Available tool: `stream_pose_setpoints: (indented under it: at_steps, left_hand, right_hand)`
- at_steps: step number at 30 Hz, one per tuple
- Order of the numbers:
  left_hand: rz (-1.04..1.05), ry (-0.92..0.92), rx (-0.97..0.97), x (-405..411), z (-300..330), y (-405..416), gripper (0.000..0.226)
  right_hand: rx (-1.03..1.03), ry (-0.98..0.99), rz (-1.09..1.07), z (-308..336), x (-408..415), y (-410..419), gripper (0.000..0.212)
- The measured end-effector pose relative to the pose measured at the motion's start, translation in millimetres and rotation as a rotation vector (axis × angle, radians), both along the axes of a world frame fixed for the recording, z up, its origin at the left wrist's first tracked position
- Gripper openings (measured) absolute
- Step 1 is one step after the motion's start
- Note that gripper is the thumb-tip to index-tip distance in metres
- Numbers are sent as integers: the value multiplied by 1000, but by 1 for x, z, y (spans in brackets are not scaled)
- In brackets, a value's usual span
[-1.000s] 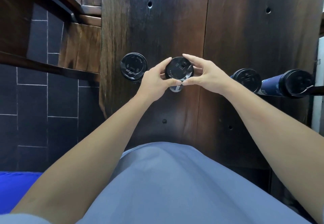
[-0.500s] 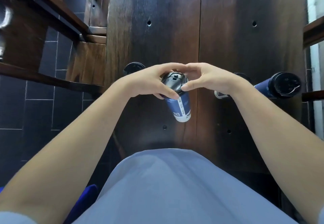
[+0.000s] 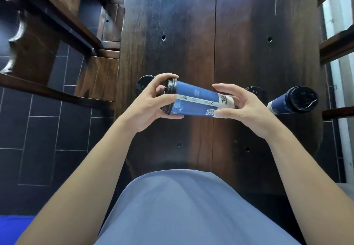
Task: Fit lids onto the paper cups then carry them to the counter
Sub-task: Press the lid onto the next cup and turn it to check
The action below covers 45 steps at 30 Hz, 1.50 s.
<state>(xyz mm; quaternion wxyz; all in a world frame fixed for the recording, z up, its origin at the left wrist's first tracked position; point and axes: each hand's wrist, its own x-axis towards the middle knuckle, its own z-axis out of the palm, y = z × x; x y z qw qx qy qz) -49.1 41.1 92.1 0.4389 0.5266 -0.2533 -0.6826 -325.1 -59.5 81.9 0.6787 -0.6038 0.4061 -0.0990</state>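
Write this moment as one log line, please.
left hand: grips lid end | right hand: holds base | blue cup: sideways, lidded

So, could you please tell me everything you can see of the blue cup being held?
The blue paper cup lies roughly sideways in the air above the dark wooden table. A black plastic lid sits on its mouth, pointing left; its white base points right. A white printed band and a QR code run along its side. The left hand grips the lid end, the right hand holds the base end.
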Motion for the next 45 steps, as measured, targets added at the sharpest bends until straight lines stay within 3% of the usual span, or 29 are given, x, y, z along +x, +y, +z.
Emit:
stream_pose_setpoints:
  at_steps: [6, 12, 16, 26, 30, 39, 45]
  left_hand:
    - [71, 116, -32, -12, -2, 22, 57]
    - [-19, -155, -118, -3, 5, 23, 72]
    - [-59, -270, -146, 1, 13, 21, 60]
    - [-7, -148, -118, -2, 21, 23, 60]
    - [-42, -239, -158, -7, 34, 25, 70]
    - [100, -243, -145, -44, 54, 44, 58]
    - [126, -209, -198, -52, 63, 52, 77]
  right_hand:
    - [-44, -125, -70, 11, -11, 13, 67]
    - [-60, -132, -55, 15, -12, 6, 64]
    - [-46, -151, -39, 17, -12, 2, 63]
    - [-102, -177, -57, 30, -11, 0, 61]
    - [-109, -186, -82, 31, -12, 2, 58]
    - [-91, -285, -74, 39, -35, 10, 66]
    - [-152, -306, -61, 46, -42, 9, 57]
